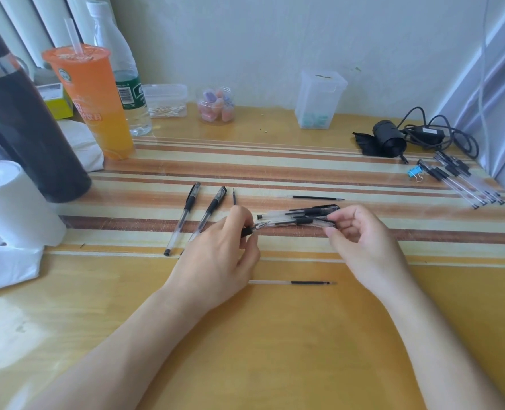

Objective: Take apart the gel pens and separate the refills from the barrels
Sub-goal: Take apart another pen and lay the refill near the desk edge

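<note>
My right hand (360, 241) grips the back end of a clear gel pen barrel (292, 222) held just above the striped mat. My left hand (224, 253) pinches the small black tip piece (246, 231) at the barrel's front, where the refill point shows. Another capped pen (298, 213) lies right behind it. Two whole pens (186, 214) (211, 210) lie to the left. Loose refills lie near the mat's middle (316, 198), behind my left hand (234, 196), and on the bare wood in front of me (298, 282).
Several more pens (464, 180) and a blue binder clip (413, 173) sit at the right edge, by a black device with a cable (388, 142). An orange drink cup (94, 99), bottles, a dark flask (23, 119), a tissue roll (11, 202) and small containers line the left and back.
</note>
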